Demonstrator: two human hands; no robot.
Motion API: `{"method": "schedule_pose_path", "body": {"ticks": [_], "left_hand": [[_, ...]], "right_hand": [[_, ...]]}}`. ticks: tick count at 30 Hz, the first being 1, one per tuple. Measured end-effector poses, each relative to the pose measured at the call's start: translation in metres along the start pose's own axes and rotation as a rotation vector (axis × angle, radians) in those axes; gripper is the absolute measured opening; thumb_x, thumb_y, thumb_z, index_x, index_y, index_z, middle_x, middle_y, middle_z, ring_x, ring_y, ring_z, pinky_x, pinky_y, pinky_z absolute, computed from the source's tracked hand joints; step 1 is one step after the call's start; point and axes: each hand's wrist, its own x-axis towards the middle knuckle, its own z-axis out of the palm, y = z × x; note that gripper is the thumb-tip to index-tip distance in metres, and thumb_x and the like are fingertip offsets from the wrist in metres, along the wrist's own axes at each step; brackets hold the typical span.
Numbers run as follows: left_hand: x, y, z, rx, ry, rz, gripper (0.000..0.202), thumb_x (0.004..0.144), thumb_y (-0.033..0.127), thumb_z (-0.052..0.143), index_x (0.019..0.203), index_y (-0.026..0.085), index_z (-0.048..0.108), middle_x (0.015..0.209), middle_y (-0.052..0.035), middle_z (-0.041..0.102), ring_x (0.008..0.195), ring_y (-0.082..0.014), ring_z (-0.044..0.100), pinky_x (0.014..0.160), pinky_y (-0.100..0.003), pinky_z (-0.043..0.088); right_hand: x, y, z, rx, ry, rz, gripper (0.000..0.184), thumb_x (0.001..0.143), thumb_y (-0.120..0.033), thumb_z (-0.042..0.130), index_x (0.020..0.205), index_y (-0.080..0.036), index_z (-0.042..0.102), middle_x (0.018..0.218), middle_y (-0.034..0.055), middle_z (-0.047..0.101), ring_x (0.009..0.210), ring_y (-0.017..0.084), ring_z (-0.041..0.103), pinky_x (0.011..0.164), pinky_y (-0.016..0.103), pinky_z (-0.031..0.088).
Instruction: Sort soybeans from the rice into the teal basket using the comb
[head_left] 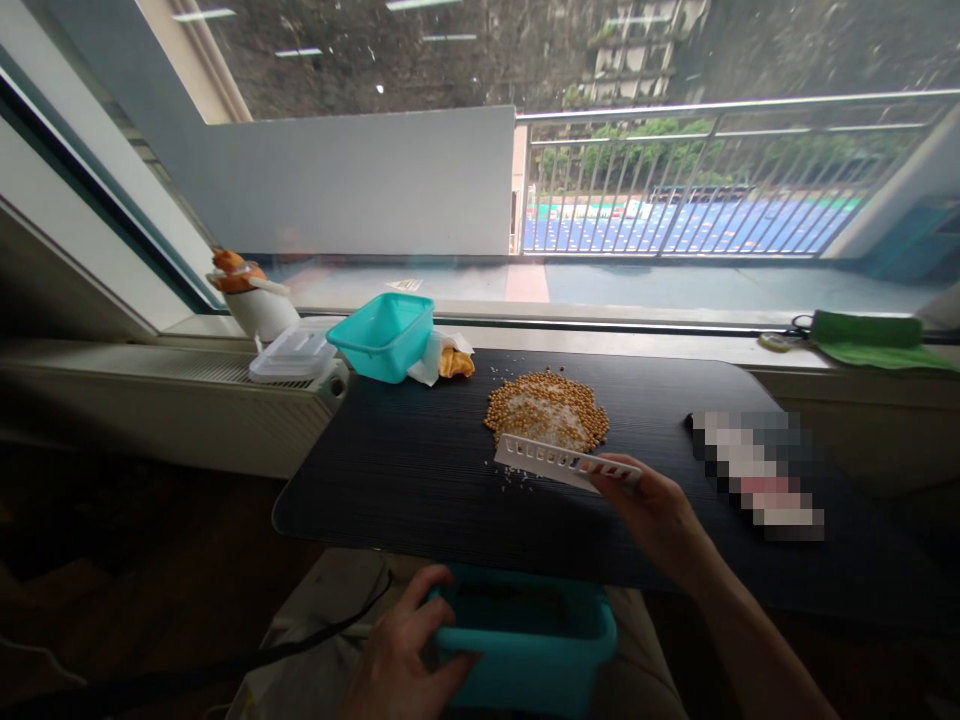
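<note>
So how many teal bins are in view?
2. The far bin stands at the table's back left corner; the near bin sits below its front edge, gripped by the left hand. None seems hidden.

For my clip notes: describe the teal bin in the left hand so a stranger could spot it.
Find the black table by the window. Just below its near edge is the teal bin, gripped by the left hand. Unlike the second teal bin, which stands at the table's far left corner, untouched, this one sits off the table.
</note>
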Motion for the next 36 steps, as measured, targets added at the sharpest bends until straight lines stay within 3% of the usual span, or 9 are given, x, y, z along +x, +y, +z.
{"method": "schedule_pose_path", "body": {"ticks": [8,15,25,27,32,36], "left_hand": [[0.000,-0.005,0.000,-0.028,-0.020,-0.018,0.010,0.069,0.015,0.069,0.068,0.022,0.061,0.119,-0.0050,0.065,0.094,-0.0206,0.072,0.076,-0.023,0.056],[0.001,-0.004,0.000,-0.012,0.012,-0.009,0.011,0.068,0.013,0.067,0.067,0.022,0.061,0.116,-0.0038,0.066,0.091,-0.0204,0.072,0.076,-0.024,0.056],[0.002,-0.004,0.001,-0.027,-0.008,0.023,0.011,0.071,0.015,0.068,0.068,0.021,0.059,0.117,-0.0058,0.064,0.093,-0.0194,0.071,0.075,-0.022,0.054],[0.002,-0.003,0.000,-0.035,-0.013,0.014,0.011,0.071,0.015,0.068,0.068,0.021,0.060,0.117,-0.0053,0.064,0.091,-0.0190,0.071,0.075,-0.023,0.055],[0.000,-0.002,-0.002,-0.026,-0.009,-0.026,0.011,0.069,0.013,0.069,0.067,0.022,0.061,0.118,-0.0047,0.065,0.091,-0.0199,0.072,0.076,-0.024,0.056],[-0.002,-0.005,-0.003,-0.008,0.000,-0.020,0.010,0.069,0.014,0.069,0.069,0.022,0.063,0.118,-0.0047,0.066,0.095,-0.0215,0.072,0.079,-0.026,0.056]], "right_hand": [[-0.019,0.007,-0.003,0.023,-0.098,0.022,0.027,0.087,-0.041,0.058,0.097,-0.019,0.070,0.085,0.0045,0.074,0.075,0.021,0.066,0.066,0.029,0.052],[-0.023,0.000,-0.007,0.034,-0.015,-0.002,0.023,0.086,-0.037,0.059,0.093,-0.018,0.070,0.082,0.0044,0.073,0.075,0.021,0.066,0.068,0.028,0.053],[-0.052,-0.029,-0.018,0.023,-0.304,0.027,0.022,0.091,-0.036,0.054,0.092,-0.020,0.071,0.076,0.0019,0.069,0.068,0.017,0.062,0.060,0.024,0.051],[-0.048,-0.032,-0.017,0.016,-0.264,0.010,0.021,0.090,-0.036,0.056,0.092,-0.021,0.071,0.076,0.0018,0.069,0.068,0.017,0.062,0.060,0.024,0.050],[-0.018,-0.028,0.009,0.006,0.015,0.015,0.025,0.087,-0.038,0.058,0.094,-0.018,0.071,0.079,0.0043,0.072,0.071,0.020,0.064,0.062,0.027,0.051],[0.000,-0.025,0.030,0.057,0.049,-0.007,0.026,0.086,-0.039,0.059,0.091,-0.016,0.070,0.076,0.0051,0.071,0.070,0.020,0.064,0.066,0.030,0.051]]}}
